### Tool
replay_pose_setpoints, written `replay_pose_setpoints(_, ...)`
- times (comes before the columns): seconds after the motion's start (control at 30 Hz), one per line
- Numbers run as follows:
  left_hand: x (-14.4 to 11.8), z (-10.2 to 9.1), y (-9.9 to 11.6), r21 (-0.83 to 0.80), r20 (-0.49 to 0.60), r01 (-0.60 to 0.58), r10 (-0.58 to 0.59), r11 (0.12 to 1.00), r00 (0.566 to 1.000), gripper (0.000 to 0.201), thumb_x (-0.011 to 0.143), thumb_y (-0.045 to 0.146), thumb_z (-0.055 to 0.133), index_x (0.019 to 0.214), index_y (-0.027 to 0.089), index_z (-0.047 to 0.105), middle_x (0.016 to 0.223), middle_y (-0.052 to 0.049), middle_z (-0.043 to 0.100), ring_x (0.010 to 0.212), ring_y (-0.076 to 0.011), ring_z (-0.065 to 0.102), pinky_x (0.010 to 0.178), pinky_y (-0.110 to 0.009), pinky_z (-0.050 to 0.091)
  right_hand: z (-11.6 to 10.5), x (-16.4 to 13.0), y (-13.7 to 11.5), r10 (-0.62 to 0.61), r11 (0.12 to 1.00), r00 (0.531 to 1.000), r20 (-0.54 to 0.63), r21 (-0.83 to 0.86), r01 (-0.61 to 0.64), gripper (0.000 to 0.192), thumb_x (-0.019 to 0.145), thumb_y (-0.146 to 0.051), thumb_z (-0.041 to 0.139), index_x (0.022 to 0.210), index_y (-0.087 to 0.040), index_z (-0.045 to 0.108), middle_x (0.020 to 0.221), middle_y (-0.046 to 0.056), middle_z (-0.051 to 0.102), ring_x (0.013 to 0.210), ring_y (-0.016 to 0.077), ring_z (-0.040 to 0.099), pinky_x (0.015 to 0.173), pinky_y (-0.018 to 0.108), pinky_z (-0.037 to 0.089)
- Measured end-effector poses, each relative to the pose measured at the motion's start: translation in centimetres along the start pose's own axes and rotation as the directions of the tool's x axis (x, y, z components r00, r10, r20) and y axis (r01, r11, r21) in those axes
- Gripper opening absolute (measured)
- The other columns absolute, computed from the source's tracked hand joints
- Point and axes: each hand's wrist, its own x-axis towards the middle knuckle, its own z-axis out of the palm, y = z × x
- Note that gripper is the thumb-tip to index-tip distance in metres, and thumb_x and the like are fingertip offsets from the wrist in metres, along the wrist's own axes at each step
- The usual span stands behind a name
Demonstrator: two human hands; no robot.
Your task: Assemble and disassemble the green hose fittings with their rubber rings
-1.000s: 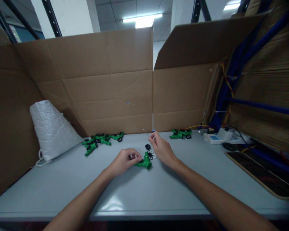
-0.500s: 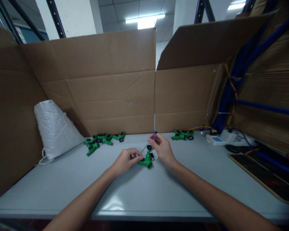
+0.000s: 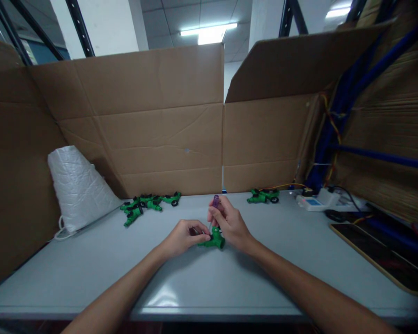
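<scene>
My right hand (image 3: 231, 223) is closed round the purple handle of a screwdriver (image 3: 216, 201), held nearly upright. Its thin shaft points down at a green plastic toy part (image 3: 216, 240) with stubby tube-like ends. My left hand (image 3: 184, 239) pinches the left end of this part, low over the table. The fingers partly cover the green part and the screwdriver's tip, so I cannot tell whether the tip sits in a screw.
Several green toy pieces with black wheels (image 3: 149, 202) lie at the back left, more green ones (image 3: 264, 195) at the back right. A white bag (image 3: 80, 190) leans on the left cardboard wall (image 3: 160, 139). A power strip (image 3: 315, 203) and a dark flat panel (image 3: 379, 257) are at right.
My right hand has tipped the screwdriver from slanted to nearly upright, bringing it down to the green part. The green part has moved slightly toward me. Small wheels and rings behind it are now hidden.
</scene>
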Motion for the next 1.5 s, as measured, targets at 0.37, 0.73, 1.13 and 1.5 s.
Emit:
replay_pose_setpoints(0.37,0.0,0.2,0.0,-0.18,0.06,-0.006,0.017,0.984,0.998,0.034,0.081,0.045,0.087,0.091,0.014,0.078,0.087,-0.006,0.077,0.078,-0.016,0.067,0.076,-0.027,0.05,0.1,-0.3,0.0,-0.01,0.999,0.997,0.082,-0.038,0.013,0.027,0.106,-0.051,0.05,0.109,-0.025,0.056,0.074,-0.003,0.066,0.058,0.0146,0.058,0.058,0.026,0.047)
replay_pose_setpoints(0.73,0.0,0.3,-0.3,-0.235,0.07,0.021,-0.005,0.972,0.998,0.037,0.077,0.047,0.089,0.087,0.012,0.078,0.086,-0.007,0.077,0.077,-0.0163,0.068,0.077,-0.028,0.051,0.2,-0.7,-0.6,-0.026,0.997,0.995,0.1,-0.066,0.033,0.024,0.108,-0.047,0.049,0.112,-0.024,0.054,0.077,-0.003,0.066,0.062,0.014,0.06,0.062,0.026,0.048)
replay_pose_setpoints(1.13,0.2,0.1,-1.1,-0.229,0.059,0.001,0.013,0.974,0.998,0.036,0.078,0.045,0.089,0.087,0.011,0.079,0.089,-0.008,0.079,0.079,-0.0165,0.069,0.08,-0.027,0.051,0.4,-0.4,-0.3,-0.04,0.992,0.994,0.097,-0.114,0.051,0.017,0.104,-0.04,0.057,0.102,-0.023,0.055,0.077,-0.003,0.064,0.063,0.0129,0.058,0.063,0.025,0.044)
replay_pose_setpoints(1.5,0.0,0.2,-0.2,-0.251,0.103,-0.011,0.038,0.968,0.994,0.038,0.083,0.046,0.086,0.091,0.01,0.079,0.095,-0.01,0.079,0.086,-0.0189,0.07,0.083,-0.028,0.05,1.2,0.3,0.4,0.152,0.919,0.975,0.161,0.339,-0.199,0.041,0.09,-0.056,0.074,0.097,-0.023,0.05,0.071,-0.004,0.067,0.045,0.0097,0.053,0.041,0.02,0.039)
